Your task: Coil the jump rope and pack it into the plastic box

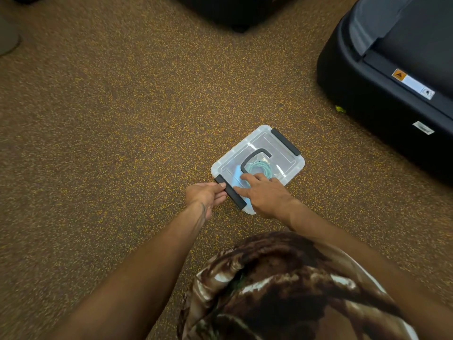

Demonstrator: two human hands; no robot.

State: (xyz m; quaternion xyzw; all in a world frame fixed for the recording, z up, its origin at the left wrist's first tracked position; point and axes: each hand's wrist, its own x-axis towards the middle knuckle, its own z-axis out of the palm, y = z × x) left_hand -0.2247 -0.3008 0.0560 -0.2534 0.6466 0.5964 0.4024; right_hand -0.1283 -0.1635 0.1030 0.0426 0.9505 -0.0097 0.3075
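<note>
The plastic box (264,153) sits on the floor (110,119), lid on, turned at an angle to the person. The floor is a dark brown rubber-type surface flecked throughout with yellow specks. The lid is clear, with a dark carry handle (252,158) lying flat across its middle and a dark latch on each short end. The coiled jump rope (259,168), pale blue-green, is visible through the lid inside the box.

The left hand (206,196) is at the near latch (230,192), with thumb and fingers pinched on its end. The right hand (266,195) lies palm down on the near part of the lid, fingers spread and flat, clamped on nothing. The far latch (285,141) lies down against the box end.

A large black machine housing (380,94) with a warning label (413,84) stands on the floor well to the right of the box. Another dark object (235,11) stands at the far edge of the view. A small yellow-green scrap (340,109) lies beside the housing base. Patterned brown clothing (282,290) fills the near foreground.
</note>
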